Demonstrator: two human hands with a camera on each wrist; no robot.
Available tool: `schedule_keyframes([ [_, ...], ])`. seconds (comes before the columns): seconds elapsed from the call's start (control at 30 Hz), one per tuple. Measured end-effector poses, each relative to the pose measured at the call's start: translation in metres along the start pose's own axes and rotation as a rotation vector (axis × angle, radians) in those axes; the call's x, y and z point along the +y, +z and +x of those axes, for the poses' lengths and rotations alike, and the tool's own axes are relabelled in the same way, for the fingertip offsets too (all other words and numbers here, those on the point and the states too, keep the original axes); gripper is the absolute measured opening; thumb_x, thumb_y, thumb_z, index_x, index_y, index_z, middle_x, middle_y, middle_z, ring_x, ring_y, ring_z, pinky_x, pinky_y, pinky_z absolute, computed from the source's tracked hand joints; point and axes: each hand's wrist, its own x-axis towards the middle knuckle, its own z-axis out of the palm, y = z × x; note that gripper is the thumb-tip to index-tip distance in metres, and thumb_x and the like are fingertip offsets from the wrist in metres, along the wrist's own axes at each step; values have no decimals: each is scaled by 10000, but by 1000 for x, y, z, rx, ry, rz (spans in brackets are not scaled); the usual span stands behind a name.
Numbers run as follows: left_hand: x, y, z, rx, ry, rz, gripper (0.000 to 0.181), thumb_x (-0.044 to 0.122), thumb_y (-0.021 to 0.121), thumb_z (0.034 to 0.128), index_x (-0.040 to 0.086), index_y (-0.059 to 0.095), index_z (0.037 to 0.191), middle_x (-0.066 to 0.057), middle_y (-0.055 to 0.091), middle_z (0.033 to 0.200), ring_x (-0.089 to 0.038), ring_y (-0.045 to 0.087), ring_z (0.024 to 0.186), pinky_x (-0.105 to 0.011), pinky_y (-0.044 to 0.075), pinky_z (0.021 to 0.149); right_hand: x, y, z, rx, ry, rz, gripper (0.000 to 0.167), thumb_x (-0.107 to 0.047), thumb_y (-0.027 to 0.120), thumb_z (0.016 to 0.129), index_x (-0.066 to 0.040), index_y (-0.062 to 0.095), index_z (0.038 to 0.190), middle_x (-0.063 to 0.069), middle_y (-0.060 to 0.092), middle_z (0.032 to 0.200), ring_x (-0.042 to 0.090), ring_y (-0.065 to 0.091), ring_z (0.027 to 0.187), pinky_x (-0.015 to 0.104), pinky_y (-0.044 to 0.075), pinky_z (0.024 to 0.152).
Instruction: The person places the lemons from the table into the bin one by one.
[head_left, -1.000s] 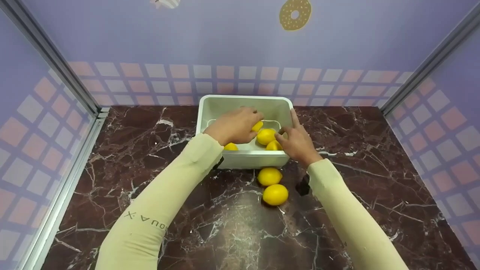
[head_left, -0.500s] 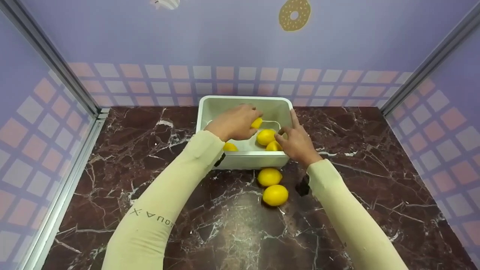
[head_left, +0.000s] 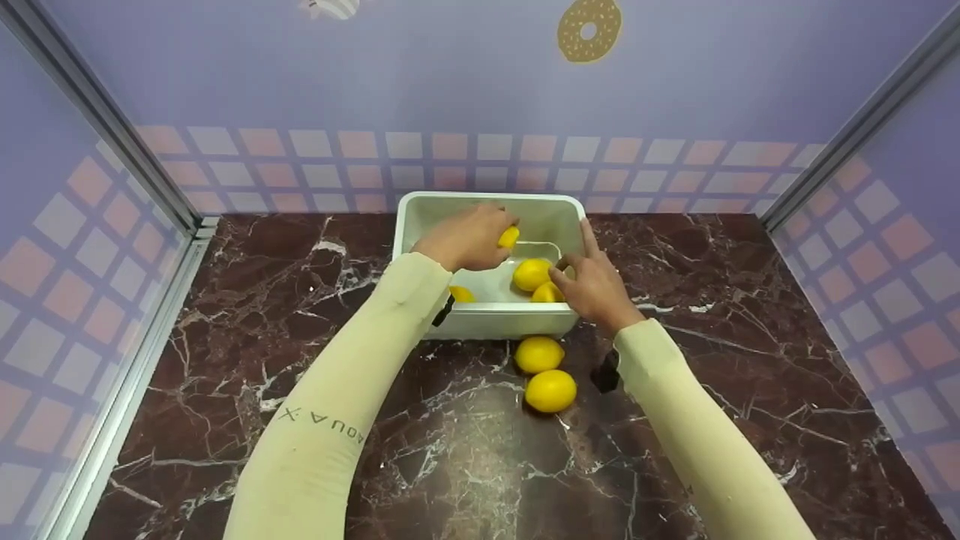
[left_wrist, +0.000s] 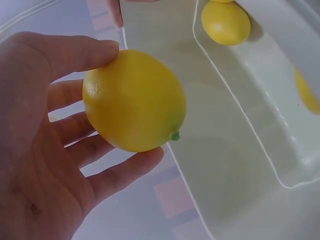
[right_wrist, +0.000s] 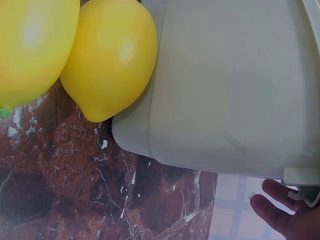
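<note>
A yellow lemon (left_wrist: 135, 100) with a green stem tip is gripped between the thumb and fingers of my left hand (head_left: 472, 236), above the inside of a white bin (head_left: 487, 307). In the bin lie two lemons at the right, one (head_left: 532, 275) behind another (head_left: 547, 292), and one (head_left: 461, 294) at the front left, partly hidden by the left arm. My right hand (head_left: 596, 285) holds the bin's right rim, fingers along the outer wall and thumb over the edge. In front of the bin rest two more lemons, a nearer one (head_left: 551, 391) and one (head_left: 539, 354) close to the wall.
The bin stands on a dark red marbled tabletop (head_left: 450, 465) near the back wall (head_left: 465, 90). Patterned side panels with metal rails flank the table, the left rail (head_left: 142, 360) running along its edge.
My left hand has risen slightly and moved a little back and left, carrying the lemon. The right hand, the bin and the other lemons have stayed in place.
</note>
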Motion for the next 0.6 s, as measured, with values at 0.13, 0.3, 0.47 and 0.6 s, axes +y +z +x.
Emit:
schedule_keyframes([
  [0.13,-1,0,2,-9,-18,-17,387,225,571,914,115,558,1284,-82,553,1159,-219,515,991,-378,501,863,0,0,0,0,1,2,335,-367,536,934,-75,692,990,54,-6,1646,424,412,1303,532,360,1075],
  [0.3,-1,1,4,-11,-37,-33,392,230,580,913,116,561,1288,-80,551,1163,-219,523,976,-376,507,850,1,0,0,0,-2,1,324,-357,540,932,-74,686,990,58,-2,1646,415,422,1289,528,360,1076],
  [0.47,0,3,7,-8,-34,-33,399,237,586,912,118,558,1291,-79,556,1177,-223,523,992,-380,503,873,1,1,0,-3,-2,0,319,-351,540,933,-74,685,994,53,-9,1646,412,411,1303,527,350,1087],
  [0.6,1,4,9,2,-21,-25,398,238,587,910,119,558,1288,-79,567,1175,-226,520,1005,-386,495,891,0,1,0,-4,3,5,322,-358,535,935,-76,682,987,47,-13,1646,404,396,1325,526,343,1097],
])
